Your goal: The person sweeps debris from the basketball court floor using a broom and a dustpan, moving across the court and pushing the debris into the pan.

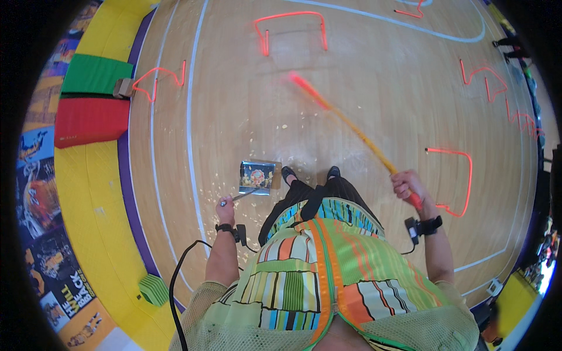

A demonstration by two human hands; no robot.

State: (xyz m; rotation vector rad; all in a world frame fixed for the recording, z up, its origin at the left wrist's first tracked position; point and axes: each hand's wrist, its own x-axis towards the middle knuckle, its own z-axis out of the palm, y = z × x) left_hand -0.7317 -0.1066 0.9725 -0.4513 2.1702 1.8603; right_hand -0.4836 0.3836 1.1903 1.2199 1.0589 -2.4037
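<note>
My left hand point(225, 210) is closed around the metal handle of a long-handled dustpan point(257, 191), whose patterned pan lies on the wooden floor by my feet, with small pale flakes in and around it. My right hand point(408, 185) grips a broom point(360, 134) near the red end of its yellow handle. The broom reaches up and left over the floor, and its red far end is blurred. Pale flakes point(285, 127) are scattered on the floor, thickest around and left of the dustpan.
Several red wire arches, one ahead point(290, 14), one at left point(160, 69) and one at right point(470, 180), stand on the floor. Along the left wall are yellow padding point(94, 188), a green mat point(94, 74), a red mat point(90, 120) and a green block point(153, 289). A person's legs point(511, 47) show at upper right.
</note>
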